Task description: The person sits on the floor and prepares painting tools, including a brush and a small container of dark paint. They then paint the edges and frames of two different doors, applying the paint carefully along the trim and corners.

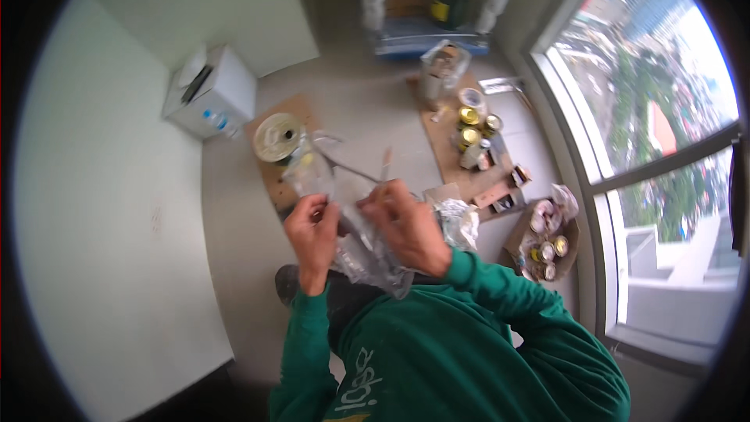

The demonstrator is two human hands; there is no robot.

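Clear plastic makes up the crumpled bag (361, 254) that hangs between the person's two hands, in front of the green shirt (469, 344). The left hand (314, 227) pinches the bag between thumb and fingers. The right hand (410, 223) has its fingers bent and drawn together on the bag's other side, though they are blurred. A thin stick (387, 162) shows just above the right hand's fingers; whether it is held cannot be told.

Beyond the left hand, a round tub (269, 139) stands on a piece of cardboard (303, 107) on the floor (351, 101). Near it are a white box (226, 90) and a water bottle (221, 123). To the right, small tins (469, 137) stand on a cardboard sheet (437, 137), and crumpled wrapping (459, 223) lies near the right hand. A carton (574, 246) holding more tins sits by the window (656, 86).
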